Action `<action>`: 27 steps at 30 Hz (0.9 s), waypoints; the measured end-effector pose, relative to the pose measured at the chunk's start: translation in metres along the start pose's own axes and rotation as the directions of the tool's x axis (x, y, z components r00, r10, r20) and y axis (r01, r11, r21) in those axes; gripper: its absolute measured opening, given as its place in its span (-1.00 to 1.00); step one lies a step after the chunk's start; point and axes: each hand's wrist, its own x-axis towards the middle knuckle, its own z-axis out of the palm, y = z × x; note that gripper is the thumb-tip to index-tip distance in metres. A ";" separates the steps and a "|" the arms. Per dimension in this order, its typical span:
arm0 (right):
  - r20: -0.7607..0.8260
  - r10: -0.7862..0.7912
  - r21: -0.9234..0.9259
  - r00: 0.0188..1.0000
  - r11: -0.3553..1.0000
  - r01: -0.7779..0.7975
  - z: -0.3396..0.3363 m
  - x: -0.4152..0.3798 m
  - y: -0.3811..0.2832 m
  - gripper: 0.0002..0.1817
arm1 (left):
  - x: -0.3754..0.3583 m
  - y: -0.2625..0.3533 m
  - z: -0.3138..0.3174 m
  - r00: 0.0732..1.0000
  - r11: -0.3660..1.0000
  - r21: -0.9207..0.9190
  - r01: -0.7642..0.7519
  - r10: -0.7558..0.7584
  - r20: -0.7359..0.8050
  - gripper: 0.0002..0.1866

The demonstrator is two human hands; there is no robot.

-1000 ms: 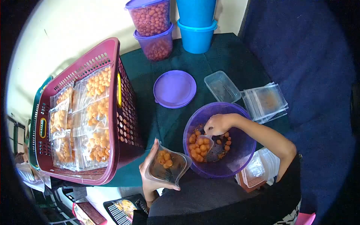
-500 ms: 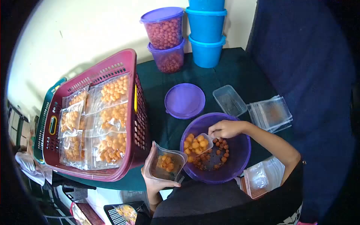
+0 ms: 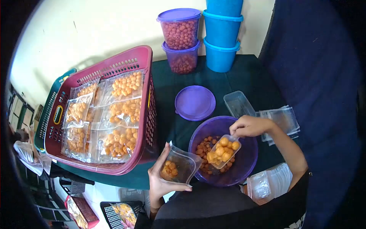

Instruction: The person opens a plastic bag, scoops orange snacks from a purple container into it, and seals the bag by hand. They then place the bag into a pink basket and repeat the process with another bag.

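In my left hand [image 3: 160, 181] is a clear plastic pouch [image 3: 187, 164], its mouth spread wide, with a few orange snack balls [image 3: 169, 169] at the bottom. My right hand [image 3: 249, 126] grips the handle of a clear scoop [image 3: 225, 151] heaped with orange balls. The scoop is over the purple tub [image 3: 249, 166], where more balls lie on the bottom, partly hidden beneath it. Scoop and pouch are apart, the pouch just left of the tub's rim.
A maroon basket [image 3: 146, 114] of filled pouches stands left. Beyond the tub lie a purple lid [image 3: 195, 103] and clear box [image 3: 239, 104]; empty pouches [image 3: 280, 120] lie right. Purple-lidded tubs [image 3: 181, 38] and blue tubs [image 3: 222, 34] are stacked behind. Another person [image 3: 28, 154] is far left.
My right hand has shifted right and up with the loaded scoop, away from the tub's left side. The pouch stays in my left hand. The whole view has turned slightly.
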 end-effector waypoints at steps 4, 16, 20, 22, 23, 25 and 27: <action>-0.053 -0.001 -0.100 0.999 0.995 -0.004 -0.025 -0.008 -0.027 -0.84 | 0.002 0.003 0.005 1.000 0.999 0.024 0.027 -0.027 0.003 0.13; -0.122 -0.455 -0.911 0.882 0.404 0.083 0.023 0.024 -0.142 -0.79 | 0.008 0.009 0.011 0.999 0.994 0.105 0.006 -0.010 0.047 0.14; -0.092 -0.405 -0.994 0.909 0.094 -0.059 0.055 0.015 -0.164 -0.87 | 0.006 0.012 0.006 0.986 0.986 0.095 0.136 -0.144 0.088 0.15; -0.141 -0.421 -0.988 0.896 0.120 -0.099 0.057 0.002 -0.167 -0.88 | 0.001 0.015 0.003 0.961 0.962 -0.037 0.272 -0.269 0.061 0.18; -0.235 -0.467 -0.968 0.852 0.192 -0.162 0.054 -0.006 -0.167 -0.89 | -0.003 0.006 -0.001 0.984 0.973 -0.146 0.176 -0.171 0.051 0.19; -0.325 -0.499 -0.940 0.804 0.262 -0.217 0.047 -0.024 -0.162 -0.91 | -0.003 0.007 -0.010 0.997 0.981 -0.180 0.071 -0.067 0.029 0.27; -0.484 -0.592 -0.869 0.644 0.412 -0.274 0.040 -0.040 -0.151 -0.89 | -0.009 0.004 -0.023 1.000 0.962 -0.273 -0.024 0.025 0.001 0.30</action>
